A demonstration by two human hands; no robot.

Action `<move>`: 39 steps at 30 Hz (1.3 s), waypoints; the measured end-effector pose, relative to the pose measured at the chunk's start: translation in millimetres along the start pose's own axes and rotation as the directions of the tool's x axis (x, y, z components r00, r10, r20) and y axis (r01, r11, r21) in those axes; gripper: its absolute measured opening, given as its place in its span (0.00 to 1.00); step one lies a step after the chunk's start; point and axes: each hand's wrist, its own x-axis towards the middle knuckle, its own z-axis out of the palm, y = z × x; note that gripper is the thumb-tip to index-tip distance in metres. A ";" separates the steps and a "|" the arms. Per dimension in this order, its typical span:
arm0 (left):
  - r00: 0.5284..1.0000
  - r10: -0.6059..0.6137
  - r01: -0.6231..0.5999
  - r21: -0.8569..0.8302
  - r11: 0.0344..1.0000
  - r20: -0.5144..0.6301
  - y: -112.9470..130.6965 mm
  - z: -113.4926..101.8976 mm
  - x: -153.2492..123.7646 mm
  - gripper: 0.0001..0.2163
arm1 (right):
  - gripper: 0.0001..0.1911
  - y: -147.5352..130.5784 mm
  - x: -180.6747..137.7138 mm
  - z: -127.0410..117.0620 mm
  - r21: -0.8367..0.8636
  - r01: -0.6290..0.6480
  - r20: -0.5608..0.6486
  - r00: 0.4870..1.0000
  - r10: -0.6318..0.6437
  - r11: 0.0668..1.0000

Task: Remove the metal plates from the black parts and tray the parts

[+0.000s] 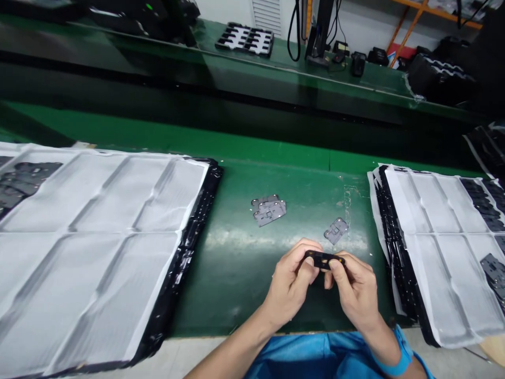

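Both hands grip one small dark plastic part (324, 259) with holes in it, just above the green work surface near its front edge. My left hand (294, 276) pinches its left end, thumb on top. On the right end, my right hand (353, 284) presses with its thumb, the other fingers curled beneath. A single grey plate-like part (336, 230) lies flat just beyond the hands. Farther left, a small overlapping pile of similar grey parts (269, 209) rests on the surface.
A large stack of black trays covered with white sheeting (90, 252) stands at left, grey parts in its far corner. A second tray stack (437, 252) is at right. Behind runs a raised shelf (284, 66) holding a black-and-white tray (245, 39).
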 end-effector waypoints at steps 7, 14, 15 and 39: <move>0.987 -0.123 0.102 0.189 0.977 0.105 -5.2 -13.0 -1.2 0.08 | 0.22 5.5 0.9 -5.3 0.113 -0.220 -0.077 0.970 0.229 0.969; 0.992 -0.006 -0.048 0.414 0.909 0.126 -5.7 -21.6 3.2 0.11 | 0.21 11.4 -1.5 -13.5 0.182 -0.261 -0.068 0.958 0.277 0.948; 0.995 -0.018 -0.020 0.379 0.925 0.095 -2.2 -19.7 5.2 0.12 | 0.21 11.8 -2.7 -14.2 0.175 -0.259 -0.052 0.961 0.272 0.950; 0.960 -0.272 0.272 -0.012 0.962 -0.063 5.8 1.1 3.2 0.10 | 0.17 9.1 -12.1 -2.6 0.166 -0.274 0.035 0.962 0.272 0.947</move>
